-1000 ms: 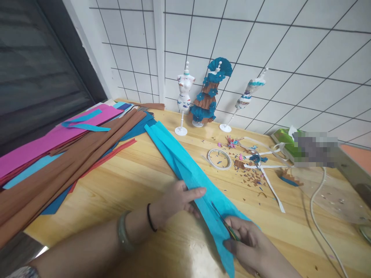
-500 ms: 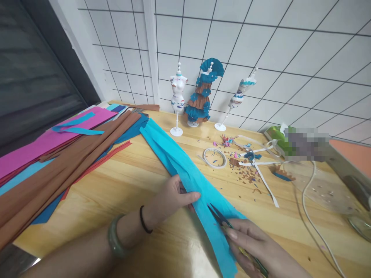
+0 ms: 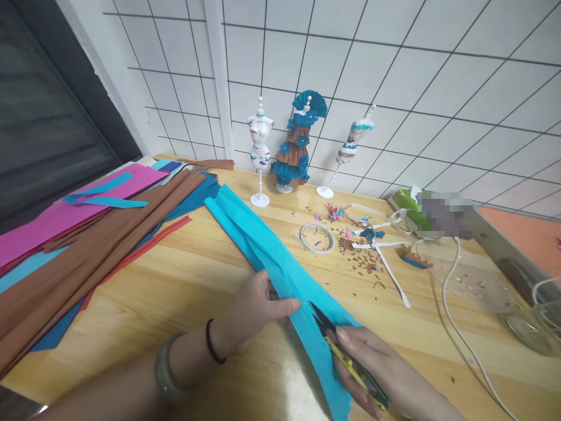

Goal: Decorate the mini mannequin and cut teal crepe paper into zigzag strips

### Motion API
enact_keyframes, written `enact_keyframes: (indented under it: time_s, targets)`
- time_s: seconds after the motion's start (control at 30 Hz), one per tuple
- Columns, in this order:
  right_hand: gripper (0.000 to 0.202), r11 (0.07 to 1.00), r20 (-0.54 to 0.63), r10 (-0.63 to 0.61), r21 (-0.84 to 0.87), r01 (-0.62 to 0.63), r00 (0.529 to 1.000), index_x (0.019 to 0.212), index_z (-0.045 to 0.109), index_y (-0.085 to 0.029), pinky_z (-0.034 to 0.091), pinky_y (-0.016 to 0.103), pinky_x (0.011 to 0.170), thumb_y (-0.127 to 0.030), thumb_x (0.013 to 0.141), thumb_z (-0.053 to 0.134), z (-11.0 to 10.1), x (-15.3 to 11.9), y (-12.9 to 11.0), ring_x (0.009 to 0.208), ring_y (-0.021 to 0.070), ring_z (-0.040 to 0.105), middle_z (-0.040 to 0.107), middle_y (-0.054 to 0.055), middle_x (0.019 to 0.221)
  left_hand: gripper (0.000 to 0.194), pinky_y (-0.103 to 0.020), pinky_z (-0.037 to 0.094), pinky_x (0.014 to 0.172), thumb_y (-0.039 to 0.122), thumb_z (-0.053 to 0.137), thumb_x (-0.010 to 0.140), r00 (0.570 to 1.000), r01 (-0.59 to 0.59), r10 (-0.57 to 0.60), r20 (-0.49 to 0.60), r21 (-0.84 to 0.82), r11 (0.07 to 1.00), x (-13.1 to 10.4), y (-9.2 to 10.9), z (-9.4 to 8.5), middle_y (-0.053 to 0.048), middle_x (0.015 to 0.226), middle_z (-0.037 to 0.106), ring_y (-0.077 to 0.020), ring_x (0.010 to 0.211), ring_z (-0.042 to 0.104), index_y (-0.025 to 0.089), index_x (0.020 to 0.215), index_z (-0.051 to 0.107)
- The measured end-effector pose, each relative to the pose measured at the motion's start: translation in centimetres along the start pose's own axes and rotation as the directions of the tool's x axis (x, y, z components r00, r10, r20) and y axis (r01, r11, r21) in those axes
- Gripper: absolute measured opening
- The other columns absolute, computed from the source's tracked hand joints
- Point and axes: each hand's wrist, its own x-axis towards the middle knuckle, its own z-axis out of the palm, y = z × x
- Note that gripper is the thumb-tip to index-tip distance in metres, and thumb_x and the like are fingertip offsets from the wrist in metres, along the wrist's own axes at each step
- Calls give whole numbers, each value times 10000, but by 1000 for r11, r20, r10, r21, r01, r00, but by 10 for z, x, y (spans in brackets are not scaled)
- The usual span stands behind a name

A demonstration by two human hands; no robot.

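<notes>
Across pale wooden tabletop (image 3: 166, 304), long folded bright-turquoise crepe-like paper strip (image 3: 298, 275) lies diagonally, reaching past both hands. Left hand (image 3: 263, 301) pinches its left-hand edge, thumb above, fingers curled beneath. Right hand (image 3: 368, 354) wraps yellow-and-green-handled, black-bladed scissors (image 3: 336, 348), blades slightly parted over paper; whether they bite, unclear. Paper looks light, soft, easily creased or torn, hardly slippery; best held by layered edge near blades, gentle pinch, slight tension.

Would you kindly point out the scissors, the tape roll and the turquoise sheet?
Scissors (image 3: 347, 361), head view: on the yellow handle.
Tape roll (image 3: 318, 251), head view: on its near rim.
Turquoise sheet (image 3: 293, 270), head view: on its middle stretch.
</notes>
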Motion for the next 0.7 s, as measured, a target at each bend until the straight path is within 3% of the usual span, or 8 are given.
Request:
enact_keyframes:
  time_s: [0.13,0.4,0.7]
  targets:
    - [556,998,-28,-35,-48,34,999,508,423,-196,333,210,473,-550,911,279,3,0,-1,341,70,354,382,-65,346,357,-269,503,572,279,745,630,999,45,-45,9,5,999,-1,-3,2,-28,770,631,-140,641,596,133,872,528]
    - [612,985,-71,-58,-164,46,996,434,392,-218,390,237,586,-537,927,219,8,2,-8,409,106,403,335,-49,336,362,-262,496,575,311,760,601,998,64,-64,7,13,998,-1,-3,5,-29,742,630,-139,628,592,129,834,551]
    - [580,999,-112,-31,-39,26,993,463,362,-212,294,216,404,-622,868,286,11,8,3,316,66,307,309,-72,361,370,-284,492,639,317,760,599,999,49,-49,12,-6,999,-1,-3,5,-38,786,650,-159,682,610,140,870,579]
